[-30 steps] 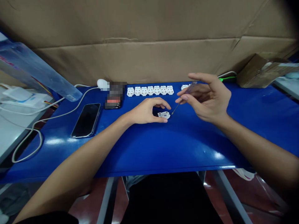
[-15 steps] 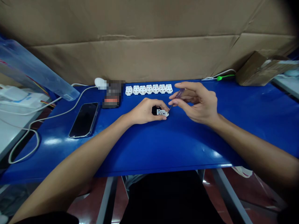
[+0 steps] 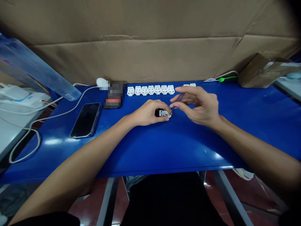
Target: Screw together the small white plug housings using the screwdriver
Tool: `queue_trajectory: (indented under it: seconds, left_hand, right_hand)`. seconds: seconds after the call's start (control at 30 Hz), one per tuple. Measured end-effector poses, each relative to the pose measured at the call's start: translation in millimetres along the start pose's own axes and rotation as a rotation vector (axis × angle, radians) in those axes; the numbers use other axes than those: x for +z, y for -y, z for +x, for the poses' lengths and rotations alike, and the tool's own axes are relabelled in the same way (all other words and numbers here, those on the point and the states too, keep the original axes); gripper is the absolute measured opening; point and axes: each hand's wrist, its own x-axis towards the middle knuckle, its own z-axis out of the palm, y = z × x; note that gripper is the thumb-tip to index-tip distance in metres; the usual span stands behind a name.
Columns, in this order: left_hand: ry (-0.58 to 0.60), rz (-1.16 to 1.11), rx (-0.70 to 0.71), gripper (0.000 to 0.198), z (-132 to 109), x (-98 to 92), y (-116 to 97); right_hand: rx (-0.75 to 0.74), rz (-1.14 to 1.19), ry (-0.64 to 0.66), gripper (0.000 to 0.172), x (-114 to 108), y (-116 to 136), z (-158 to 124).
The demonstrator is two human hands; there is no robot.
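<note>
My left hand point(image 3: 147, 113) is closed around a small white module with a black part point(image 3: 164, 113), holding it low over the blue table between thumb and fingers. It looks like an electrical plug or socket insert, though its exact kind is unclear. In my right hand point(image 3: 201, 105) is a small screwdriver with a see-through purple handle point(image 3: 180, 96), pinched by thumb and fingertips. Its thin shaft slants down to the module's right end, where the tip's exact contact is too small to make out. Behind my hands stands a row of similar white modules point(image 3: 150, 90).
A phone point(image 3: 85, 120) lies at the left, near a pixelated dark object point(image 3: 114, 97) and a white cable point(image 3: 68, 108). A cardboard box point(image 3: 255, 71) sits at the back right, beside a green-tipped cord point(image 3: 221, 80). The blue table point(image 3: 145, 150) meets a cardboard wall point(image 3: 150, 59).
The view has shifted slightly. The screwdriver's shaft now reaches lower against the module's right end, and more white pieces show behind my right hand. Both hands keep their hold.
</note>
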Motion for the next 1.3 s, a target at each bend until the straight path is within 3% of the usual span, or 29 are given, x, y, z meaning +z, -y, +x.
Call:
queue_trajectory:
  seconds: [0.2,0.33,0.57,0.77,1.3]
  left_hand:
    - [0.025,0.019,-0.020,0.016,1.0,-0.9,-1.2]
    - [0.012,-0.023,-0.032,0.020,0.8,-0.1,-0.2]
    - [-0.023,-0.259,-0.113,0.019,2.9,-0.4,1.0]
    - [-0.022,-0.265,-0.105,0.012,3.3,-0.8,0.1]
    - [0.003,-0.237,-0.112,0.020,3.2,-3.0,-1.2]
  right_hand:
    - [-0.060,0.004,0.008,0.070,-2.2,3.6,2.5]
    - [-0.097,0.020,0.010,0.064,-2.1,7.3,5.2]
    - [0.012,0.065,-0.026,0.062,-2.7,12.9,4.8]
    - [-0.045,0.054,-0.006,0.065,-3.4,12.3,4.1]
    - [-0.020,0.060,-0.002,0.061,-2.0,11.7,3.7]
